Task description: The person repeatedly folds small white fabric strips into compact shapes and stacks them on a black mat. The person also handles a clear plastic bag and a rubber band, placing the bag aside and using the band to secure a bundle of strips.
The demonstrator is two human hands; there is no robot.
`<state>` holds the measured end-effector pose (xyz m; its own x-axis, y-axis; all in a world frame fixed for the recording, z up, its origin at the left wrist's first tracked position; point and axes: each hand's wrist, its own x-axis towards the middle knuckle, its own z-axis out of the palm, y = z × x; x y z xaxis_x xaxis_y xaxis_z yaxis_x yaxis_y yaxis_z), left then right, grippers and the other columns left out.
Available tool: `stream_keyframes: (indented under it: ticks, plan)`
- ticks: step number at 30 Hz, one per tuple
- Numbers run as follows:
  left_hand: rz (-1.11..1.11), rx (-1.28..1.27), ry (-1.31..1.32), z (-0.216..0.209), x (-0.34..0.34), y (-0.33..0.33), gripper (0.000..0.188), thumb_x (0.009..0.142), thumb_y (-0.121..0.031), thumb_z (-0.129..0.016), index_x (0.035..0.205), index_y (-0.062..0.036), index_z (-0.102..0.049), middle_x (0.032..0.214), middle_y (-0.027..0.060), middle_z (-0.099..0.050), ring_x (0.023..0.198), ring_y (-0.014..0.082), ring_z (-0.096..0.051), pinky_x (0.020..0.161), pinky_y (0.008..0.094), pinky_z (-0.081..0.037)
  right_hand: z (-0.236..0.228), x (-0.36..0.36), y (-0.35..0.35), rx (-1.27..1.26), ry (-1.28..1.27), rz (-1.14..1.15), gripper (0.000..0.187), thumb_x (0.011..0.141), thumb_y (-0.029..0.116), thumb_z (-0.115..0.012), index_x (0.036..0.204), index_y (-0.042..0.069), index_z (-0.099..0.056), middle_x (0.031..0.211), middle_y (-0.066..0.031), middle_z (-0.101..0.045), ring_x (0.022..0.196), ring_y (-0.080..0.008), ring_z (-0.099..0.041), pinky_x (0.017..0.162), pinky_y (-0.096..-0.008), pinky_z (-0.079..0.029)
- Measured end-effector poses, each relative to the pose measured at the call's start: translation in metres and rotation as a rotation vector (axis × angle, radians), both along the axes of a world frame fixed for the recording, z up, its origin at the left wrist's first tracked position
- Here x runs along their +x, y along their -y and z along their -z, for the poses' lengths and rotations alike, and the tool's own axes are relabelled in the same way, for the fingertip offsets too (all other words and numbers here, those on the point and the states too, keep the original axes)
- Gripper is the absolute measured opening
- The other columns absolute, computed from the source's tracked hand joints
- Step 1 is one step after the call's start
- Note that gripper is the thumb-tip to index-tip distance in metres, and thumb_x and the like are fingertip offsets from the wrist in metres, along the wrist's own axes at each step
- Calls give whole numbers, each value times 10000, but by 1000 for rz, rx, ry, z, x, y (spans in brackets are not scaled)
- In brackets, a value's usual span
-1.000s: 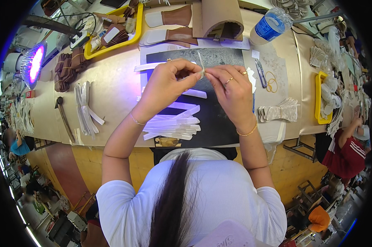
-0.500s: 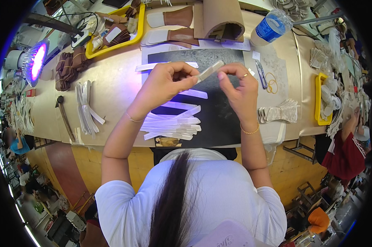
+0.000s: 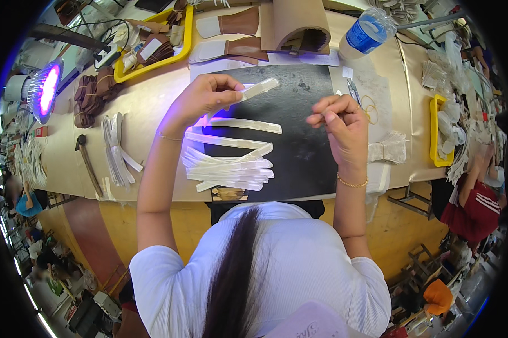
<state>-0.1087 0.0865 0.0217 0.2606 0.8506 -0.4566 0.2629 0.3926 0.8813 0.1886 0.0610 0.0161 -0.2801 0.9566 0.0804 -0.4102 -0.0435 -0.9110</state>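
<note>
My left hand (image 3: 211, 97) pinches a white, flat strip (image 3: 262, 87) with a rounded end, tilted up to the right above the black mat (image 3: 304, 169). Part of the strip runs down behind the fingers. To the right, my right hand (image 3: 347, 129) hovers over the mat's edge, thumb and fingertips pressed together; whatever they hold, if anything, is too small to make out. Below the left hand, a single white strip (image 3: 251, 125) lies across the mat. Nearer me is a loose pile of similar strips (image 3: 231, 169), crossing one another.
A lit purple lamp (image 3: 50, 90), a hammer (image 3: 86, 160) and a bundle of strips (image 3: 116, 149) are at left. Farther off stand a yellow tray (image 3: 152, 69) and a curved brown form (image 3: 296, 28). A bottle (image 3: 366, 35) and cutter (image 3: 352, 91) are at right.
My left hand has moved left with the strip. My right hand has come away from the strip's end, rightward and nearer me. The strip lying beyond my left hand no longer shows.
</note>
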Motion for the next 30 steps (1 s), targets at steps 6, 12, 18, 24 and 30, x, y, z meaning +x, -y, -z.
stream_keyframes:
  ticks: [6,12,18,24,30]
  plan:
    - [-27,-71,187,0,8,1,164,877,-109,-709,1001,-6,-682,775,-5,-611,664,65,-541,589,206,-430,-7,-21,9,-61,122,74,108,931,-28,-638,1034,-32,-606,1034,-156,-660,891,-189,-712,788,-280,-587]
    - [-96,-29,239,-13,31,14,180,882,-113,-723,1013,6,-695,796,8,-636,685,66,-567,618,205,-458,-16,-53,8,196,563,191,102,882,11,-700,979,8,-732,870,-89,-689,751,-150,-724,669,-244,-552]
    - [-101,150,122,-31,47,30,169,886,-131,-740,981,4,-707,790,-7,-650,676,45,-564,593,190,-443,-22,-61,11,377,747,226,111,870,34,-719,974,-3,-723,838,-116,-678,684,-204,-693,623,-296,-533]
    - [-61,329,-18,-29,50,37,154,892,-136,-736,980,-11,-713,776,-20,-645,676,38,-556,580,187,-428,-22,-59,10,430,812,221,99,859,40,-725,942,-14,-712,832,-125,-675,659,-214,-671,619,-304,-531]
    - [-26,219,41,-29,39,32,173,907,-155,-719,997,-8,-714,775,-15,-637,682,45,-554,599,195,-439,-9,-40,3,-73,526,141,133,918,94,-702,999,-12,-699,810,-32,-669,659,-86,-625,600,-227,-499]
